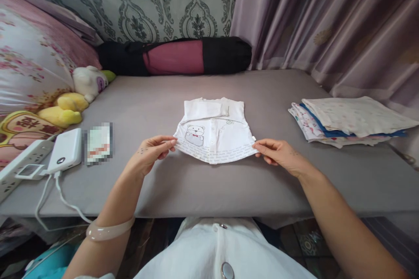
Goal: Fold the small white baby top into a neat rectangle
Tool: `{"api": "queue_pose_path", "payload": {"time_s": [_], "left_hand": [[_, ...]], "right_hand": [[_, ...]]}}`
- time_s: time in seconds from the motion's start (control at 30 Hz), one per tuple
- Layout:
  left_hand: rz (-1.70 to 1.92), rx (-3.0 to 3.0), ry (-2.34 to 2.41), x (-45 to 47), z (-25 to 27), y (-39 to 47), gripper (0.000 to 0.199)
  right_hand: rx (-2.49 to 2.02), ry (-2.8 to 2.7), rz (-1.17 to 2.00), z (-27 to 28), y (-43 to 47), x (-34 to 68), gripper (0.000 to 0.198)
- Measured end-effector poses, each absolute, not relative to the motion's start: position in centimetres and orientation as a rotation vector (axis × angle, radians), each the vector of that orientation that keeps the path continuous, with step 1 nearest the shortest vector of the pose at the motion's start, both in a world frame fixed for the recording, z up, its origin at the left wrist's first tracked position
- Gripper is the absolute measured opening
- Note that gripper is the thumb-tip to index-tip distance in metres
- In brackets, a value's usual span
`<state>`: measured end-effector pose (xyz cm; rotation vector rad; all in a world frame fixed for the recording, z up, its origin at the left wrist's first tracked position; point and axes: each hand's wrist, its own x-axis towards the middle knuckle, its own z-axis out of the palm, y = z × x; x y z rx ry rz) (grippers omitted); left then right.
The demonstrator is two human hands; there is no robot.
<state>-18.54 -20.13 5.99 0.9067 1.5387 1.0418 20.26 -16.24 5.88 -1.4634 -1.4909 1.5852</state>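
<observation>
A small white baby shirt (216,133) with a bear print lies flat on the grey bed surface (203,183), its sleeves folded in across the top. My left hand (152,150) pinches the shirt's lower left corner. My right hand (279,152) pinches its lower right corner. Both hands rest low on the surface at the hem.
A stack of folded cloths (347,122) lies to the right by the curtain. A white power bank (65,150) with cable, a power strip (19,163) and a blurred card (98,143) sit left. Plush toys (78,96) and a black-and-pink roll (176,56) lie behind.
</observation>
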Motion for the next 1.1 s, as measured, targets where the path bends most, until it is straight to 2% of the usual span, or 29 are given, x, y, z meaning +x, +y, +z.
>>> {"api": "queue_pose_path", "payload": {"time_s": [0.2, 0.37, 0.57, 0.87, 1.1], "left_hand": [[1.256, 0.761, 1.333, -17.7, 7.1, -19.1, 0.04], [1.347, 0.842, 1.191, -16.9, 7.5, -18.3, 0.041], [1.368, 0.968, 1.089, -15.9, 7.6, -17.1, 0.042], [1.459, 1.193, 1.161, -14.4, 7.3, -13.6, 0.047], [1.61, 1.259, 1.171, -13.4, 5.4, -10.6, 0.047]], "right_hand": [[-1.289, -1.134, 1.663, 6.9, -15.8, 20.0, 0.041], [-1.168, -1.103, 1.706, 7.3, -15.5, 19.6, 0.032], [-1.04, -1.207, 1.673, 7.3, -14.6, 18.6, 0.036], [-1.078, -1.351, 1.38, 6.9, -11.5, 16.4, 0.049], [-1.035, -1.316, 1.282, 6.0, -9.8, 14.4, 0.049]]}}
